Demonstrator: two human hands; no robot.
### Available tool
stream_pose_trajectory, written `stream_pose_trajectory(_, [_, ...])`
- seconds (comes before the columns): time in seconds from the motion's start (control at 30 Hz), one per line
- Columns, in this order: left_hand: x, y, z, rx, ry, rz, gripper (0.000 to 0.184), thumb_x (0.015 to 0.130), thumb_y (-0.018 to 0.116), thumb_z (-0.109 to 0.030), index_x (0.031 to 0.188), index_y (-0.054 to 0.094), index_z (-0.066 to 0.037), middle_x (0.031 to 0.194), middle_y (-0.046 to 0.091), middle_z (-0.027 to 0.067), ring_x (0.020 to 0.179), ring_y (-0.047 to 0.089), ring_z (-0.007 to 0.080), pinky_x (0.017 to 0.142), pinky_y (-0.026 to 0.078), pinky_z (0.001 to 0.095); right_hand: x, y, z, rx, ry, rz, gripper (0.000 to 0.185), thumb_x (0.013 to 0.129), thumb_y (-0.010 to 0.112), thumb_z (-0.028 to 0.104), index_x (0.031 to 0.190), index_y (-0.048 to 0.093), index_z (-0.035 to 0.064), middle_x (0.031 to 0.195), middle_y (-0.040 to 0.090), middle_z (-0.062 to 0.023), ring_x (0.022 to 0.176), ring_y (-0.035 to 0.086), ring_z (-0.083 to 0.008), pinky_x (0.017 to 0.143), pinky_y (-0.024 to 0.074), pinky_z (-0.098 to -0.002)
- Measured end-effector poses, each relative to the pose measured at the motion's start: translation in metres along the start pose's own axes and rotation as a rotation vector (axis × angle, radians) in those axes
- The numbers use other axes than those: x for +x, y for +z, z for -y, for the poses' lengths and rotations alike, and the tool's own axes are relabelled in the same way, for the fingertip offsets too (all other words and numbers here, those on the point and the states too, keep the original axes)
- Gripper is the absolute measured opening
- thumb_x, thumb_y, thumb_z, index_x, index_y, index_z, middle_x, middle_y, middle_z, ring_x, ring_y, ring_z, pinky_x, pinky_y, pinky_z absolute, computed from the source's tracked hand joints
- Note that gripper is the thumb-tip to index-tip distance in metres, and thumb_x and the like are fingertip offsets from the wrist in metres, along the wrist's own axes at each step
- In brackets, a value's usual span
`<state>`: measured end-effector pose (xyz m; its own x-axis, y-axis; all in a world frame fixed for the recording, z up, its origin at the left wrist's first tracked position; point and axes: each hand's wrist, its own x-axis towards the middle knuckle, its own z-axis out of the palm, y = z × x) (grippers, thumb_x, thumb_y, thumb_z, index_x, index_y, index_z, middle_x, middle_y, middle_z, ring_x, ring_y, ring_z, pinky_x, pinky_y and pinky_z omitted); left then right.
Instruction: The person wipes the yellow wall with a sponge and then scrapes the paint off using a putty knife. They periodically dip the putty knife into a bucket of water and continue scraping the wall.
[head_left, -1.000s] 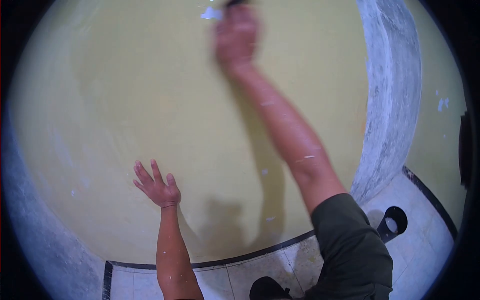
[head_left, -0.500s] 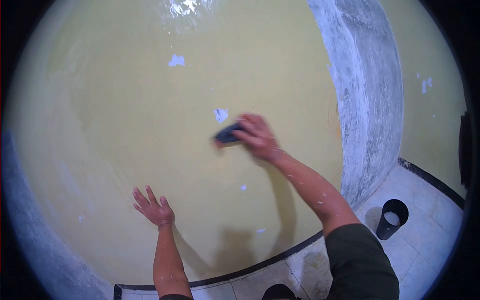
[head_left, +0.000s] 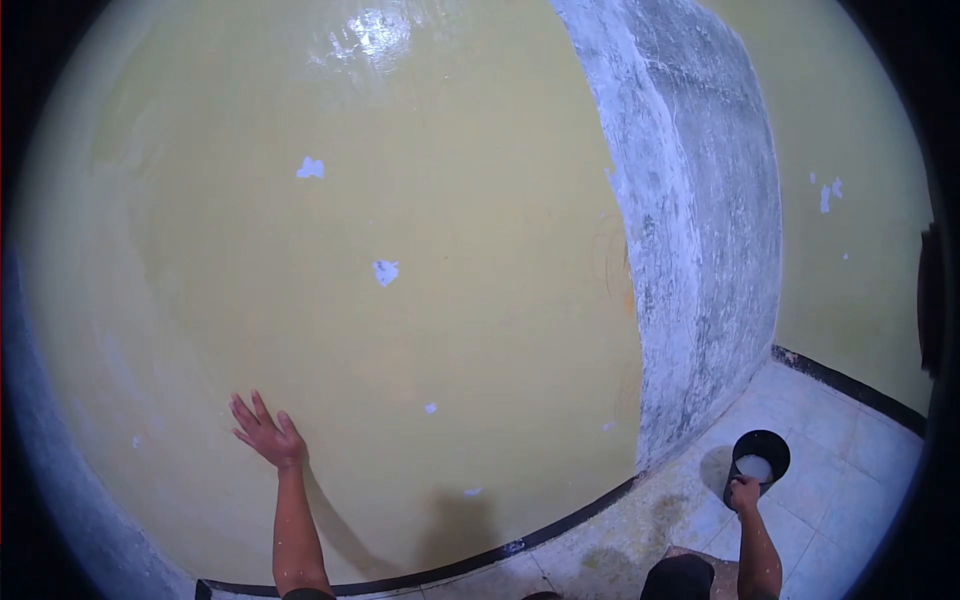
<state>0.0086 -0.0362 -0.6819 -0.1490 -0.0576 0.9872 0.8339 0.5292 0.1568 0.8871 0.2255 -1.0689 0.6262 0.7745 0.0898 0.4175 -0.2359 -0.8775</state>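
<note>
My left hand [head_left: 268, 436] lies flat against the yellow wall [head_left: 480, 200], fingers spread, holding nothing. Low on the right, my right hand [head_left: 744, 493] is closed at the near side of a black bucket [head_left: 778, 448]. A pale, whitish liquid [head_left: 755, 468] shows inside the bucket. Whether the fingers grip the bucket's edge or something else is hidden; the dark block seen earlier is out of sight.
The bucket stands on pale floor tiles [head_left: 815, 490] beside a bare grey plaster strip [head_left: 725, 230]. Whitish patches [head_left: 386, 272] dot the wall. A dark skirting [head_left: 580, 513] runs along its foot, and a dark object [head_left: 930, 300] sits at the right edge.
My right hand has left the wall, where it held a dark block, and dropped right to the bucket. My left hand stays on the wall. The view has shifted to the right.
</note>
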Motion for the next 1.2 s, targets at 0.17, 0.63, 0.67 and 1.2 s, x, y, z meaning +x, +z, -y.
stream_pose_trajectory(0.17, [0.053, 0.014, -0.103, -0.087, -0.297, 0.025, 0.092, 0.084, 0.069, -0.053, 0.161, 0.026, -0.024, 0.169, 0.000, 0.0202, 0.156, 0.001, 0.0398, 0.111, 0.004, 0.0769, -0.080, 0.013, 0.212, 0.294, -0.775, 0.472, 0.034, 0.083, 0.070, 0.005, 0.116, 0.071, 0.0015, 0.107, 0.072, -0.0185, 0.097, 0.070, -0.0298, 0.089, 0.0542, -0.0387])
stream_pose_trajectory(0.63, [0.429, 0.015, -0.224, 0.035, -0.236, -0.006, 0.078, 0.094, 0.054, -0.060, 0.160, 0.028, -0.029, 0.169, 0.009, 0.0172, 0.156, 0.006, 0.0389, 0.112, 0.005, 0.0763, -0.169, 0.068, 0.789, 0.237, -2.830, 0.273, 0.039, 0.088, 0.059, 0.011, 0.126, 0.064, 0.0047, 0.145, 0.053, -0.0159, 0.130, 0.054, -0.0286, 0.110, 0.0430, -0.0433])
stream_pose_trajectory(0.67, [0.427, 0.012, -0.221, 0.042, -0.240, 0.017, 0.078, 0.094, 0.054, -0.060, 0.160, 0.028, -0.029, 0.169, 0.009, 0.0172, 0.156, 0.006, 0.0389, 0.112, 0.005, 0.0763, -0.164, 0.058, 0.824, 0.237, -2.883, 0.370, 0.038, 0.089, 0.058, 0.011, 0.126, 0.063, 0.0029, 0.145, 0.053, -0.0164, 0.132, 0.053, -0.0292, 0.110, 0.0427, -0.0438])
stream_pose_trajectory(1.2, [0.432, 0.012, -0.220, -0.068, -0.272, 0.088, 0.084, 0.094, 0.045, -0.070, 0.160, 0.030, -0.020, 0.167, 0.007, 0.0234, 0.153, 0.008, 0.0483, 0.113, 0.007, 0.0740, -0.195, -0.209, 1.350, 1.088, -1.902, -0.265, 0.030, 0.085, 0.060, -0.001, 0.115, 0.064, -0.0004, 0.104, 0.068, -0.0179, 0.100, 0.063, -0.0402, 0.087, 0.0499, -0.0482])
